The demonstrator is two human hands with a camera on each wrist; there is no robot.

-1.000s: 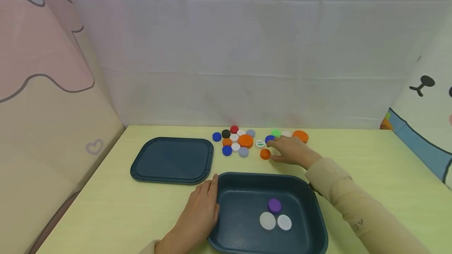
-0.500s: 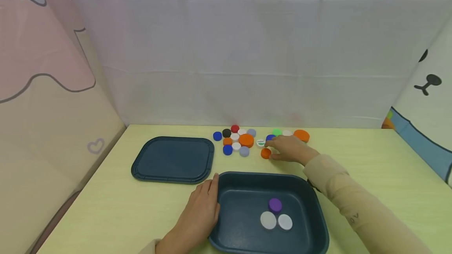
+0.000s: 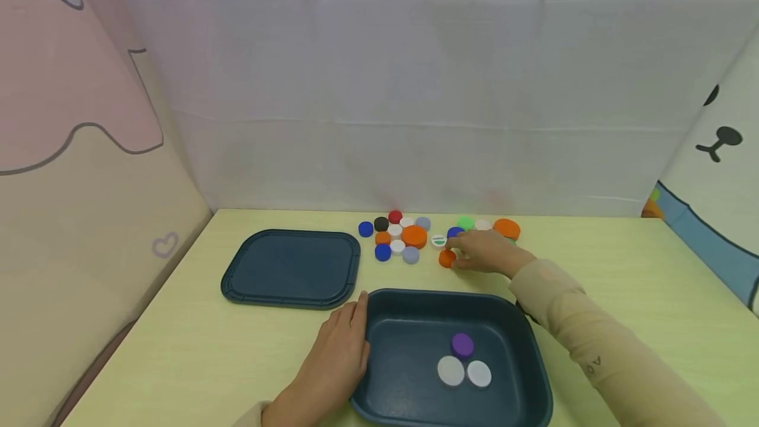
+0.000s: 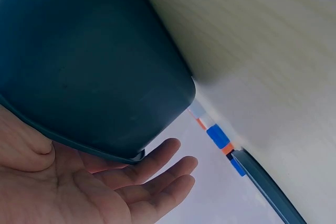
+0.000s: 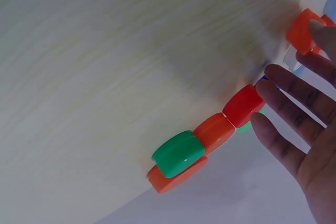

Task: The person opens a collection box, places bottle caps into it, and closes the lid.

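My left hand (image 3: 332, 354) rests along the left rim of a dark blue tray (image 3: 379, 387). In the left wrist view its fingers (image 4: 168, 150) extend loosely below that rim. A purple cap (image 3: 462, 346) and two white caps (image 3: 450, 371) lie inside the tray. Over the right-hand cluster of caps reaches my right hand (image 3: 486, 252), palm down. Its thumb touches a small orange cap (image 3: 447, 259), and its index fingertip is near a white cap with a green mark (image 3: 438, 241). In the right wrist view the other fingers (image 5: 291, 114) extend beside a red cap (image 5: 244, 106).
Left of the tray lies a flat dark blue lid (image 3: 290, 269). Several loose caps, including a black cap (image 3: 381, 223) and a large orange cap (image 3: 414, 237), sit near the back of the table (image 3: 617, 295). Behind them hangs a white sheet (image 3: 415, 84).
My right hand has moved very slightly and stays at the small orange cap. The head view has shifted a little. My left hand and the caps in the tray keep their places.
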